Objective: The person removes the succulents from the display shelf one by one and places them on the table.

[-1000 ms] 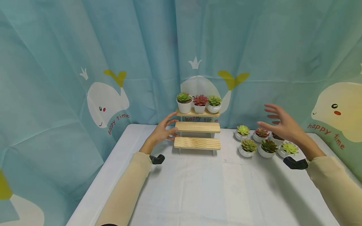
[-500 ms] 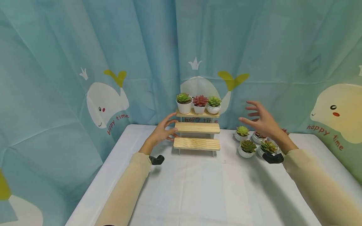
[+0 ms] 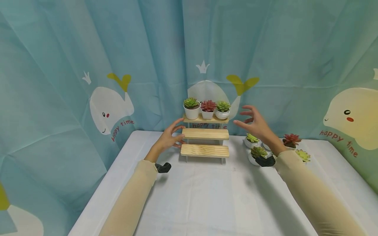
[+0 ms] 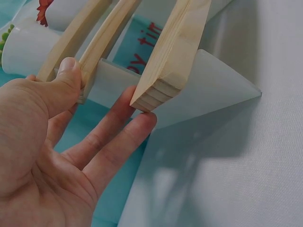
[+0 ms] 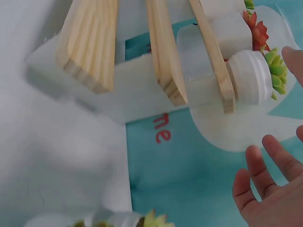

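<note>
A three-tier wooden stand (image 3: 205, 150) has white side supports. Its top board holds three small potted succulents: a green one in a plain white pot (image 3: 191, 113), a red one (image 3: 208, 106) and a green one in a ribbed pot (image 5: 250, 77). At the stand's left side is my left hand (image 3: 166, 140), fingers spread. In the left wrist view its thumb touches the middle board and two fingertips meet the bottom board's end. My right hand (image 3: 256, 124) hovers right of the top board, fingers apart and holding nothing, beside the ribbed pot.
More potted succulents stand on the right of the white-covered table (image 3: 206, 196), partly hidden under my right forearm; a red succulent (image 3: 291, 139) and a light green one (image 3: 303, 155) show there. A blue whale-print curtain (image 3: 159, 65) hangs close behind the stand.
My right hand has moved left from above the succulents on the table toward the top board's right end. The left hand keeps its place at the stand.
</note>
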Action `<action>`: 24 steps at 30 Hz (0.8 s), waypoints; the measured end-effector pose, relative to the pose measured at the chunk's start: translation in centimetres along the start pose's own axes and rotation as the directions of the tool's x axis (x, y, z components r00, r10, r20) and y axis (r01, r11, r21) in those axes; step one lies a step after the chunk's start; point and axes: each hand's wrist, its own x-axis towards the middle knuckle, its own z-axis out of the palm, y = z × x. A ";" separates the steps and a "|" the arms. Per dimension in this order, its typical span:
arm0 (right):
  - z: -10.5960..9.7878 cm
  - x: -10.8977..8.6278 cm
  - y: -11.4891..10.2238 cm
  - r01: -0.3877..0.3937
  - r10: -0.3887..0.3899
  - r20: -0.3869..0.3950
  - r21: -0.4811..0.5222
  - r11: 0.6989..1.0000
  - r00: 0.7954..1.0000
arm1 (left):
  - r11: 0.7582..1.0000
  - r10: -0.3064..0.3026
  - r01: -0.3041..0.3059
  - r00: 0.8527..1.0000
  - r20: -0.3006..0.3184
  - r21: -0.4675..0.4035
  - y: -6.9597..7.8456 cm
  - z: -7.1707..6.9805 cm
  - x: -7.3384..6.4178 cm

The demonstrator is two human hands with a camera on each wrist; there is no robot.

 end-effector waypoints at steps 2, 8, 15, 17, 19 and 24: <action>0.4 0.3 -0.1 -0.011 0.011 0.008 0.045 0.999 1.000 | 1.000 -0.001 0.001 1.000 -0.001 0.000 0.0 0.0 0.0; 1.7 1.2 -0.3 -0.004 0.000 0.025 0.126 0.992 1.000 | 1.000 -0.001 0.001 1.000 -0.003 -0.002 0.0 0.0 -0.1; 3.2 2.2 -1.1 -0.003 -0.001 0.025 0.150 0.989 1.000 | 1.000 0.004 -0.004 1.000 0.006 0.002 0.0 0.0 0.0; 3.5 2.6 -1.2 -0.014 0.011 0.019 0.167 0.986 1.000 | 1.000 0.004 -0.004 1.000 0.004 0.003 0.0 0.0 -0.1; 3.8 2.8 -1.3 -0.030 0.028 0.013 0.182 0.983 1.000 | 1.000 0.006 -0.006 1.000 0.004 0.005 -0.1 0.0 -0.1; 4.4 3.4 -1.2 -0.063 0.068 -0.017 0.210 0.976 0.998 | 1.000 0.012 -0.012 1.000 0.009 0.002 -0.1 0.0 0.0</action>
